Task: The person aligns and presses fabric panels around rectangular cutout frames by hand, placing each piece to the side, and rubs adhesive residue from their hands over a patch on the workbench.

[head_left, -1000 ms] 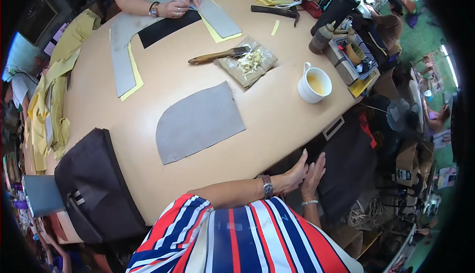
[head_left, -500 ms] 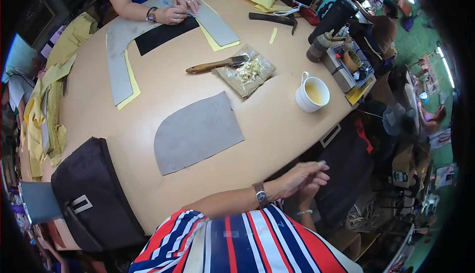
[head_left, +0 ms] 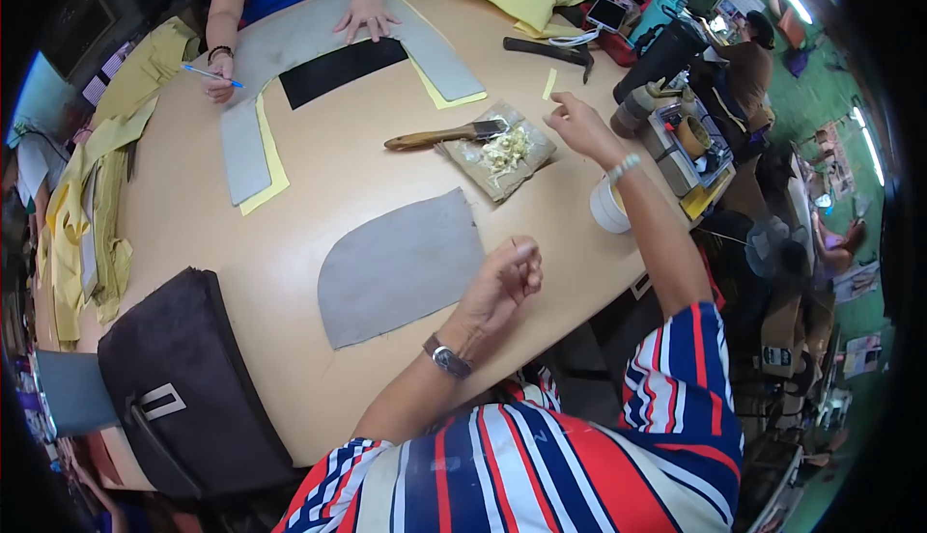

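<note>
My left hand (head_left: 502, 287) hovers by the right edge of a grey curved-top panel (head_left: 401, 272), fingers loosely curled, with nothing visible in them. Stretched forward past the white cup (head_left: 608, 208), my right hand (head_left: 585, 132) has its fingers bent and the tips slightly apart; no object shows in it. It is near a small yellow strip (head_left: 549, 84) and a pad (head_left: 502, 158) smeared with pale glue-like clumps. On that pad rests the bristle end of a wooden-handled brush (head_left: 430, 138). My right forearm partly covers the cup.
Across the table, a person's hand (head_left: 367, 14) lies on a grey U-shaped piece (head_left: 247, 152) with yellow beneath; the other holds a blue pen (head_left: 210, 75). A black strip (head_left: 343, 71), hammer (head_left: 550, 52), phone (head_left: 606, 14), tool tray (head_left: 690, 152) and dark bag (head_left: 193, 378) are around.
My hands have separated: the right reached forward over the cup, the left moved up and left over the table. The other person's pen hand moved left, off the black strip.
</note>
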`<act>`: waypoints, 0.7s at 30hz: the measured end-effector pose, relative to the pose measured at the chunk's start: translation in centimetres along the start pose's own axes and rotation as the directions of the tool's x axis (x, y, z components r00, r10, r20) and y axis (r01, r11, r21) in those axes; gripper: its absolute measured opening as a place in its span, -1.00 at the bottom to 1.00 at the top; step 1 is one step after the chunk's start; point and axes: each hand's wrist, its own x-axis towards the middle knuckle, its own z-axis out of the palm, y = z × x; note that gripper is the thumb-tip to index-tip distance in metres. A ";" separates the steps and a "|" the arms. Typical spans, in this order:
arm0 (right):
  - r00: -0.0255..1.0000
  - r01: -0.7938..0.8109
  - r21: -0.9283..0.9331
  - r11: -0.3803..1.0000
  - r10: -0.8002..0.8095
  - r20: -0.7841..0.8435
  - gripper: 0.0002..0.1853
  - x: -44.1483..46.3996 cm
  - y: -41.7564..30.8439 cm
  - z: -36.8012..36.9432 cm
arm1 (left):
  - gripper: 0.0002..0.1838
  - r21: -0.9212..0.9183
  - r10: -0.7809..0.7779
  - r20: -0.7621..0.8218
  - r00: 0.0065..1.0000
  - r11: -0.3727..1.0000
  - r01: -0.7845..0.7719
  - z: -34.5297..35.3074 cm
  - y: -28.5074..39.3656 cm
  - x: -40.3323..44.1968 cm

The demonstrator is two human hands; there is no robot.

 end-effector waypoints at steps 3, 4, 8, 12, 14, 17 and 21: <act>0.940 -0.286 0.191 0.939 0.237 0.244 -0.39 2.3 -0.9 1.5 | -0.79 -0.209 0.066 0.097 0.993 0.977 -0.045 -0.9 1.8 0.0; 0.902 -0.382 0.260 0.887 0.297 0.312 -0.39 2.5 -1.8 1.6 | -0.78 -0.223 0.087 0.115 0.990 0.973 -0.060 -1.1 2.3 -0.1; 0.915 -0.339 0.301 0.891 0.239 0.324 -0.33 3.1 -1.7 2.0 | -0.74 -0.226 0.156 0.166 0.974 0.967 -0.117 -1.1 3.8 -0.3; 0.950 -0.292 0.345 0.892 0.229 0.214 -0.36 3.7 0.5 1.2 | -0.71 -0.145 0.172 0.158 0.972 0.978 -0.150 -1.1 4.7 -0.8; 0.959 -0.284 0.396 0.873 0.257 0.122 -0.36 3.9 2.1 -0.2 | -0.67 -0.094 0.176 0.140 0.974 0.982 -0.164 -1.0 4.7 -0.8; 0.920 -0.390 0.285 0.876 0.382 0.087 -0.33 4.8 5.5 -2.9 | -0.58 -0.021 0.191 0.113 0.975 0.982 -0.190 -0.9 4.5 -0.7; 0.933 -0.311 0.076 0.947 0.319 -0.164 -0.37 5.7 9.0 -4.1 | -0.54 0.009 0.178 0.124 0.976 0.984 -0.181 -1.0 4.4 -0.7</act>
